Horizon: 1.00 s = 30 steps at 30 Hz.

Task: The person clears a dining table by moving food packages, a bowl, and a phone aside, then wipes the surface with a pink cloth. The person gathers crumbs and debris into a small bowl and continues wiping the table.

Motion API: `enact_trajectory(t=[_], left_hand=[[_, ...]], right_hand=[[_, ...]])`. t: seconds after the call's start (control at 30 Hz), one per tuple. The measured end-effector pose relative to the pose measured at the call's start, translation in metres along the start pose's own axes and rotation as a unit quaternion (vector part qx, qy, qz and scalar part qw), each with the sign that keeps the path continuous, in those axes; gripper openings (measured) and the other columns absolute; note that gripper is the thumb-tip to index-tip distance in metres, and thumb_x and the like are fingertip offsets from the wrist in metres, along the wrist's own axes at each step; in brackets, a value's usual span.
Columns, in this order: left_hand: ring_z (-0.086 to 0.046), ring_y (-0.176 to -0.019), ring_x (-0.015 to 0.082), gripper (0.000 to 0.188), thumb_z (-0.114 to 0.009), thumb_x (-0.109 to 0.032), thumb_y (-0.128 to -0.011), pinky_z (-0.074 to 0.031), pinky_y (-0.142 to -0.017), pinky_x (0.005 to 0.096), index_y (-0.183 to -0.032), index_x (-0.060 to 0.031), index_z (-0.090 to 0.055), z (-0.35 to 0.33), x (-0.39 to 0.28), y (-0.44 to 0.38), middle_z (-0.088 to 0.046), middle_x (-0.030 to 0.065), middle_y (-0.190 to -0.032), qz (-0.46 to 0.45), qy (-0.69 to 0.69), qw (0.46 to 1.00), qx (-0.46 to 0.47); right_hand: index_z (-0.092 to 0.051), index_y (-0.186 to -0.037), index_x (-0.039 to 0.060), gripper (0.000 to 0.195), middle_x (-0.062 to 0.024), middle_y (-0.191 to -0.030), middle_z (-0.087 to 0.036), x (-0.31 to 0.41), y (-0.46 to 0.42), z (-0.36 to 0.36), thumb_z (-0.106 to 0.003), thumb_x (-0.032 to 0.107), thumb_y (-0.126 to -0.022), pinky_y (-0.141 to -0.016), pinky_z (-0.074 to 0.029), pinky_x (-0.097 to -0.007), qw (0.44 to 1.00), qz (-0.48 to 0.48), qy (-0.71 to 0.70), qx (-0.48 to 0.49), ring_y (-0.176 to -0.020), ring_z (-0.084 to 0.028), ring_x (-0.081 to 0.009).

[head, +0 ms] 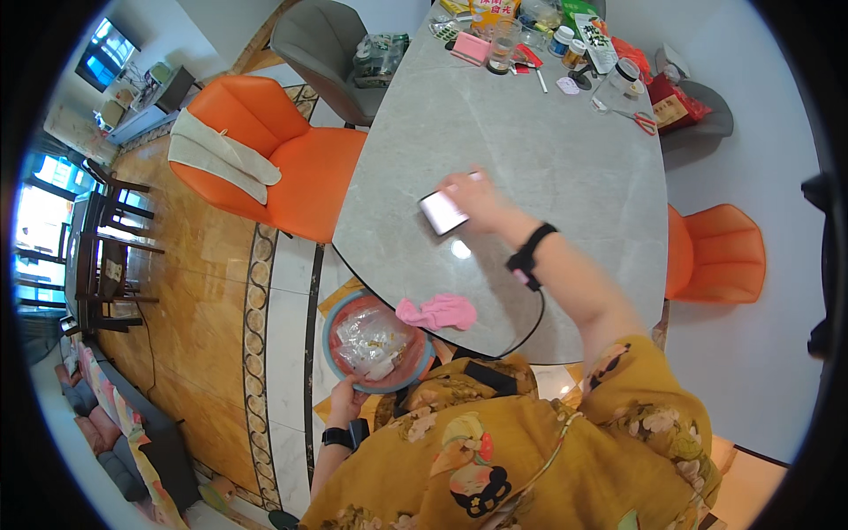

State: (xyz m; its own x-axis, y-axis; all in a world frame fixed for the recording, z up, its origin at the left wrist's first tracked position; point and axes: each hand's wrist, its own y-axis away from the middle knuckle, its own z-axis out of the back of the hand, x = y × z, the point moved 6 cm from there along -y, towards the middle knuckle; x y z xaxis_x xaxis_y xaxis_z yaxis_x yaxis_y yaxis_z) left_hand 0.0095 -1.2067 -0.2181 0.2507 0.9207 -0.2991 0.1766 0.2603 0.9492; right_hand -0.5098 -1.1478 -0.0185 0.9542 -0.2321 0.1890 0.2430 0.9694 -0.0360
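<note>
My right hand (478,200) is closed around a smartphone (442,213) with a lit, pale screen, over the near half of the grey stone-look table (503,146). The hand is slightly blurred, and whether the phone touches the tabletop I cannot tell. My left hand (348,399) grips the near rim of a round blue bin (329,344) beside the table's front edge. Inside the bin are a reddish liner and crumpled clear plastic (371,341). A pink cloth (438,312) lies bunched at the table's edge, partly overhanging the bin.
At the table's far end stand a pink stand (471,48), a glass tumbler (505,46), pill bottles (562,40), a clear jar (615,86), snack bags and red-handled scissors (644,123). Orange chairs (311,172) flank both sides. A cable hangs from my right wrist strap (530,255).
</note>
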Motion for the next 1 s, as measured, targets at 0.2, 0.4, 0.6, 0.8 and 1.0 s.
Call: enact_trajectory(t=[0.2, 0.4, 0.6, 0.8, 1.0], left_hand=[[-0.066, -0.074, 0.0210, 0.012, -0.058, -0.008, -0.085, -0.059, -0.072, 0.0350, -0.095, -0.0031, -0.061, -0.016, 0.003, 0.018, -0.066, 0.0075, -0.085, -0.004, 0.024, 1.000, -0.019], [-0.068, -0.083, 0.0209, 0.013, -0.056, -0.008, -0.086, -0.059, -0.077, 0.0358, -0.098, -0.0057, -0.061, -0.023, 0.011, 0.014, -0.067, 0.0064, -0.089, -0.005, 0.046, 0.999, 0.006], [-0.068, -0.079, 0.0206, 0.015, -0.056, -0.008, -0.085, -0.060, -0.074, 0.0365, -0.098, -0.0063, -0.060, -0.023, 0.018, 0.026, -0.067, 0.0055, -0.089, -0.006, 0.059, 0.998, -0.031], [-0.066, -0.080, 0.0204, 0.017, -0.059, -0.008, -0.082, -0.058, -0.076, 0.0377, -0.100, -0.0072, -0.059, -0.026, 0.018, 0.015, -0.064, 0.0049, -0.087, 0.006, 0.066, 0.997, -0.038], [-0.063, -0.080, 0.0206, 0.017, -0.061, -0.009, -0.082, -0.056, -0.079, 0.0389, -0.099, -0.0069, -0.059, -0.015, 0.025, 0.012, -0.062, 0.0051, -0.089, -0.017, 0.060, 0.997, -0.048]], right_hand=[[-0.049, -0.130, 0.0128, 0.073, -0.0088, -0.128, -0.053, -0.160, 0.117, 0.026, -0.079, 0.016, -0.064, -0.111, -0.031, -0.0516, 0.967, -0.212, 0.141, 0.031, -0.125, -0.050, -0.0271], [-0.046, -0.135, 0.0130, 0.081, -0.0087, -0.132, -0.051, -0.197, 0.164, 0.012, -0.081, 0.017, -0.062, -0.111, -0.030, -0.0560, 0.941, -0.271, 0.158, 0.126, -0.126, -0.049, -0.0284], [-0.050, -0.134, 0.0090, 0.074, -0.0164, -0.137, -0.050, 0.000, 0.091, 0.022, -0.077, 0.025, -0.067, -0.105, -0.037, -0.0557, 0.993, -0.030, -0.084, 0.083, -0.130, -0.044, -0.0360], [-0.049, -0.138, 0.0167, 0.058, -0.0073, -0.139, -0.052, 0.124, 0.105, -0.056, -0.065, 0.031, -0.084, -0.097, -0.044, -0.0427, 0.956, 0.240, -0.138, 0.093, -0.128, -0.048, -0.0293], [-0.071, -0.106, 0.0009, 0.033, -0.0176, -0.105, -0.071, -0.001, 0.039, 0.003, -0.049, 0.023, -0.094, -0.088, -0.049, -0.0375, 0.833, -0.124, -0.532, -0.085, -0.097, -0.066, -0.0275]])
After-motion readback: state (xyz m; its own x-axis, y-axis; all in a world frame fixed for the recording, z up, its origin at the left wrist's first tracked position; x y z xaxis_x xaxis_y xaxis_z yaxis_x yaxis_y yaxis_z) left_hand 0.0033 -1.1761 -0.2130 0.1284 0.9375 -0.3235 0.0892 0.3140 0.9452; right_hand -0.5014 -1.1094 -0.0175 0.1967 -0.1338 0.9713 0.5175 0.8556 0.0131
